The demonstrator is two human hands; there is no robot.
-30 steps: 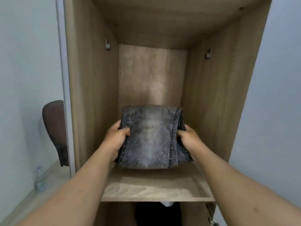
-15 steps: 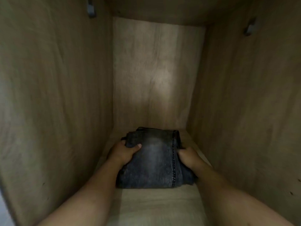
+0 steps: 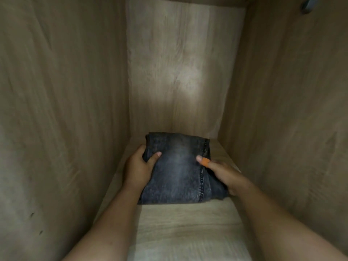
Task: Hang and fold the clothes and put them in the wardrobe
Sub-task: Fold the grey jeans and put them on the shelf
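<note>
Folded jeans on wardrobe shelf, left hand and right hand fingers gripping its sides.

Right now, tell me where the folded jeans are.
In the head view the folded jeans lie on the wardrobe shelf, toward the back panel, held between the left hand and the right hand.

Home setting, prob. bedroom: view is inside a wardrobe w/ wood-grain laminate walls, back panel beyond the fingers, pale shelf under them. Folded dark jeans sit on that shelf; metal fitting high up on the right wall.
</note>
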